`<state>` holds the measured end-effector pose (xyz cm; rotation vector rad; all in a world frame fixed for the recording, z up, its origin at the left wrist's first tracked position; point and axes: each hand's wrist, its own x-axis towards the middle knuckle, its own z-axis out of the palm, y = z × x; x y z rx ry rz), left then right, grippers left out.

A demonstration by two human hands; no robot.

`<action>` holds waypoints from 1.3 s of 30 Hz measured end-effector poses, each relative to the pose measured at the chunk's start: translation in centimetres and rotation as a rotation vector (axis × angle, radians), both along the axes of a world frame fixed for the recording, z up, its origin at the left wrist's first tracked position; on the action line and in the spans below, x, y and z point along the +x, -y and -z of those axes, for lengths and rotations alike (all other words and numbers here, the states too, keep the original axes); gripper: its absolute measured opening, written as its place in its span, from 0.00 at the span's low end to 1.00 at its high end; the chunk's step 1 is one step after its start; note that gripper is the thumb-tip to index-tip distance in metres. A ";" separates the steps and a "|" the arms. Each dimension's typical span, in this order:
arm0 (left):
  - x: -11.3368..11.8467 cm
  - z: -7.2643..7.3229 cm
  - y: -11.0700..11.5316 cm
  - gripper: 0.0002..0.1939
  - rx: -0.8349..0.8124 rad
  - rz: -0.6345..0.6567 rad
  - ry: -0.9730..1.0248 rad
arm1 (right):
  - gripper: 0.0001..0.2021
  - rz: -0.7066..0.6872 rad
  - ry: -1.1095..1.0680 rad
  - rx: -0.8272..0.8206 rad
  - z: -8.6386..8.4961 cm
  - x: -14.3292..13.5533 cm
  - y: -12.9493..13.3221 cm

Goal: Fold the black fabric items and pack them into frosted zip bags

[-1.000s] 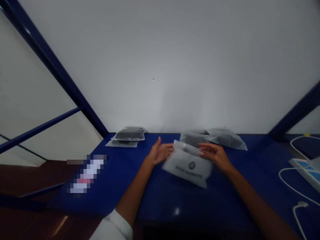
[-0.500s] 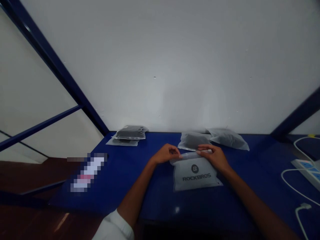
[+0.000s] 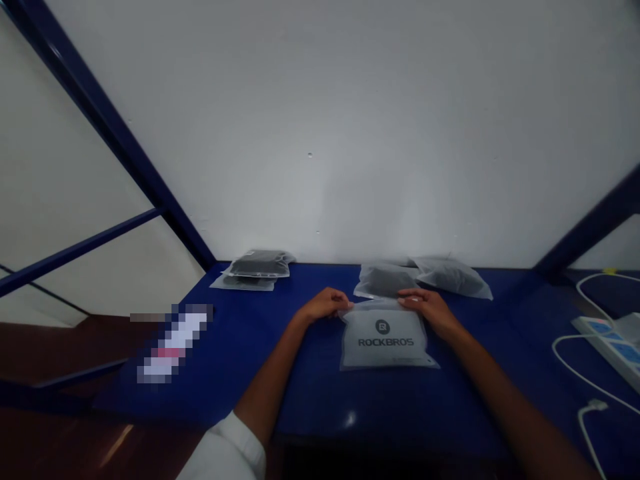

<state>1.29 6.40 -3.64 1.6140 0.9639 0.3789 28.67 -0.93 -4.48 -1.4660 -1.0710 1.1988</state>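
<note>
A frosted plastic zip bag (image 3: 384, 347) printed ROCKBROS lies in front of me on the blue table, its far edge towards the wall. At that edge's left corner, my left hand (image 3: 326, 305) pinches the plastic with thumb and fingertips. My right hand (image 3: 431, 310) grips the same edge further right, thumb against the plastic and fingers stretched over it. Just behind my hands sits a filled bag (image 3: 384, 280) with dark contents. To its right, another filled bag (image 3: 453, 277) rests against the wall side.
Stacked bags with dark contents (image 3: 261, 264) stand at the table's back left. A pixelated pale item (image 3: 175, 347) lies on the left part of the blue table (image 3: 250, 340). On the right are a white power strip (image 3: 607, 347) and white cables. A white wall rises behind.
The printed bag has shifted slightly left and away from me and now lies flatter. My left hand has moved a little left along its edge. The view has turned slightly.
</note>
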 end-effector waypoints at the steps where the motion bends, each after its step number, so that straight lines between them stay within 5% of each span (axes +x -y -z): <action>1: 0.1 0.0 0.0 0.22 0.006 -0.018 0.010 | 0.20 0.005 -0.009 0.006 -0.1 0.0 0.0; 17: 0.7 0.0 0.4 0.14 0.058 -0.062 0.151 | 0.17 -0.021 -0.016 0.047 -0.7 0.0 0.2; 26: 1.2 0.4 0.6 0.12 0.106 -0.074 0.189 | 0.11 -0.117 -0.004 -0.066 -0.9 0.0 0.4; 39: 1.4 0.5 0.8 0.12 0.084 0.012 0.167 | 0.13 -0.159 -0.004 -0.088 -0.5 -0.2 0.4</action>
